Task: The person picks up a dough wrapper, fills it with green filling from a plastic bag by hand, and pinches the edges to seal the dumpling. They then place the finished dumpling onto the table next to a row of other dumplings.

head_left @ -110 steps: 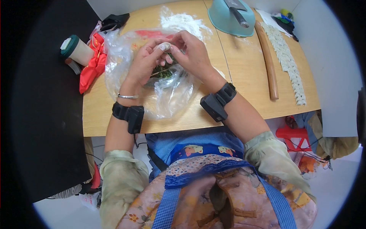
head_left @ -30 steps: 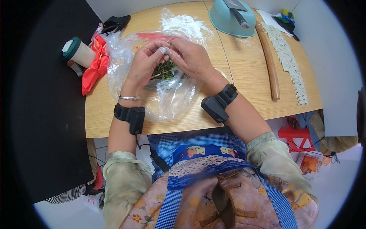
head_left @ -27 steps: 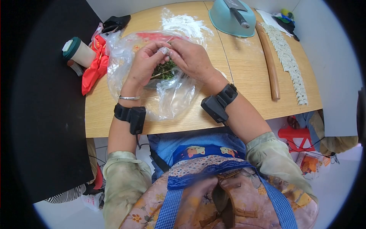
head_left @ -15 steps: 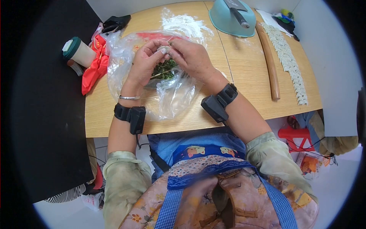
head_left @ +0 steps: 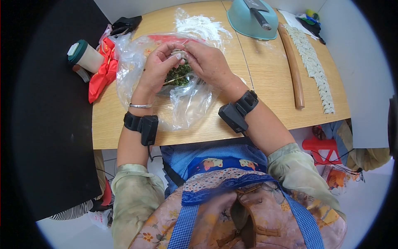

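Observation:
A small pale piece of dough (head_left: 180,53) is pinched between the fingertips of both hands. My left hand (head_left: 159,66) is closed on its left side, and my right hand (head_left: 210,64) on its right, fingers meeting at the top. Beneath them, chopped dark green leaves (head_left: 179,76) with a light stick lie in a clear plastic bag (head_left: 134,68) spread on the wooden table. Folded white dough pieces (head_left: 310,62) form a long overlapping row at the right.
White flour (head_left: 199,27) is scattered behind the bag. A teal basin (head_left: 244,23) with a dark-handled tool stands at the back, beside a wooden rolling pin (head_left: 292,68). To the left, a lidded cup (head_left: 90,59) rests by a red bag (head_left: 99,81).

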Motion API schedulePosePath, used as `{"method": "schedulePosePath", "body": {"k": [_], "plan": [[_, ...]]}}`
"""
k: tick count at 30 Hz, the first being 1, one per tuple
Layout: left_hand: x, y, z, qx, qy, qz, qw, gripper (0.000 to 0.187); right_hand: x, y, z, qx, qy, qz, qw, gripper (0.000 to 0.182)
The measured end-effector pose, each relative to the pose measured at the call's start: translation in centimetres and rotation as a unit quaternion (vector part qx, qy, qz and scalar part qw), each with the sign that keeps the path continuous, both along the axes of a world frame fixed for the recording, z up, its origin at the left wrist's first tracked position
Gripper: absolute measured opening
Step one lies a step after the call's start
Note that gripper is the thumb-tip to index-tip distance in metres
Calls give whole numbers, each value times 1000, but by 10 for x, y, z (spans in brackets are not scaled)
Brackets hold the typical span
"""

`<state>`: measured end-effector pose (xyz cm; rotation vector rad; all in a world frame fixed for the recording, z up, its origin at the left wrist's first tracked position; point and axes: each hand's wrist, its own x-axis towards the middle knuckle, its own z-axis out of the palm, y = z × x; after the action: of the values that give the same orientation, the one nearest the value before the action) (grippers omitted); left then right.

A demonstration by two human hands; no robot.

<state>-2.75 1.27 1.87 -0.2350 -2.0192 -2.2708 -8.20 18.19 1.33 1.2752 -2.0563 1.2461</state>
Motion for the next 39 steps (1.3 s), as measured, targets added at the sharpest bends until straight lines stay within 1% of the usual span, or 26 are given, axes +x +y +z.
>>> {"method": "schedulePosePath", "body": {"k": [8,10,11,14,16,19,26,28,29,31,35,39], "plan": [[-2,-2,-2,-11,8,-10,1000,21,2,3,5,15,0,-1,1000,14],[-1,-2,-1,-13,8,-9,1000,21,6,7,9,41,-44,-20,998,18],[-1,-2,-1,-15,8,-7,1000,21,8,7,11,41,-44,-20,998,18],[-1,-1,-2,-19,3,2,1000,22,7,5,10,16,-10,-14,1000,22],[-2,-1,-3,-24,4,0,1000,23,6,3,8,-11,-1,24,1000,25],[-2,-2,-4,-33,2,1,999,25,4,4,7,6,14,26,1000,27],[-1,0,-4,-43,-3,14,999,27,4,3,5,7,18,31,999,25],[0,1,-2,-42,-9,13,999,26,7,4,8,-1,-30,25,999,23],[0,1,-1,-40,-14,12,999,26,8,4,10,-1,-30,25,999,23],[0,1,-1,-47,-9,11,999,25,8,5,10,22,-63,-15,998,22],[0,3,0,-48,-1,11,999,20,2,3,5,10,-47,-2,999,22],[0,3,-1,-45,3,11,999,18,1,1,3,-23,-38,12,999,16]]}}
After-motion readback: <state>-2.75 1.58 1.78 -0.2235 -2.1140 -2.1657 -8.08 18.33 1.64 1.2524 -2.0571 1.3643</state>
